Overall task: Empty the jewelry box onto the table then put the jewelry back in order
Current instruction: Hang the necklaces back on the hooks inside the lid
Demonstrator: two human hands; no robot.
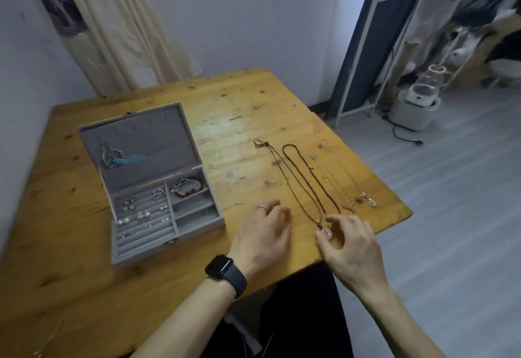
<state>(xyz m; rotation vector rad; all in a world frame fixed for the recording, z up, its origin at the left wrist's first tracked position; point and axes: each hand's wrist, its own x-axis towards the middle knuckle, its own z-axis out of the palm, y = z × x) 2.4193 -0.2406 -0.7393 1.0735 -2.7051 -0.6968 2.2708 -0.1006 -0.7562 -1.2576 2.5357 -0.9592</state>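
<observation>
A grey velvet jewelry box (197, 223) lies open on the left of the wooden table (84, 273). Its lid pocket holds a silver chain with a blue piece (121, 157). Several earrings (142, 212) sit in the ring rolls, and a red bracelet (189, 188) fills a small compartment. Several necklaces lie stretched out to the right: a dark cord necklace (293, 188) with a round pale pendant (327, 232), and thin chains (342, 183). My right hand (352, 247) hovers at that pendant, thumb and fingers curved around it; contact is unclear. My left hand (265, 233) rests loosely curled on the table, empty.
The table's right edge (394, 197) runs close to the thin chains. Beyond it is grey floor with a white appliance (417, 104) and its cord. A curtain (118, 33) hangs behind the table. A black watch (225, 271) is on my left wrist.
</observation>
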